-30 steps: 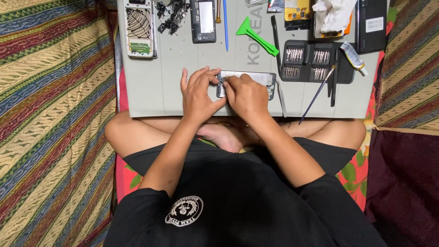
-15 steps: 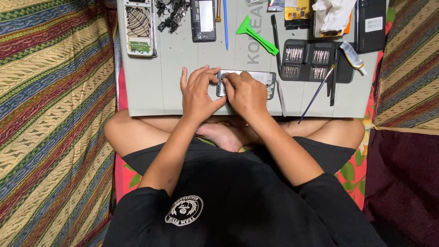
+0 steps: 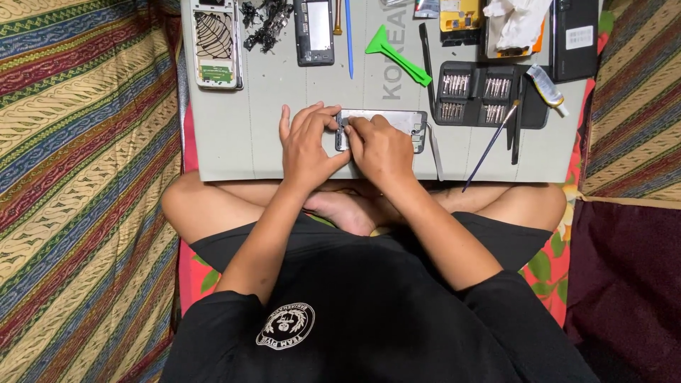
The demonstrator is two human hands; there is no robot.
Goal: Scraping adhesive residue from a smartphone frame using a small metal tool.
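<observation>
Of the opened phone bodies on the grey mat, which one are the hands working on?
The silver phone frame at the mat's near edge, under the left hand and right hand. The white-backed phone and dark phone body lie untouched along the far edge.

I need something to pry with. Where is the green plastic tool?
The green pry tool lies near the grey mat's far edge, between the blue pen-like tool and the black bit case.

Right hand (image 3: pixel 381 147) hides left part of phone frame (image 3: pixel 397 122); fingertip work unseen.
</observation>
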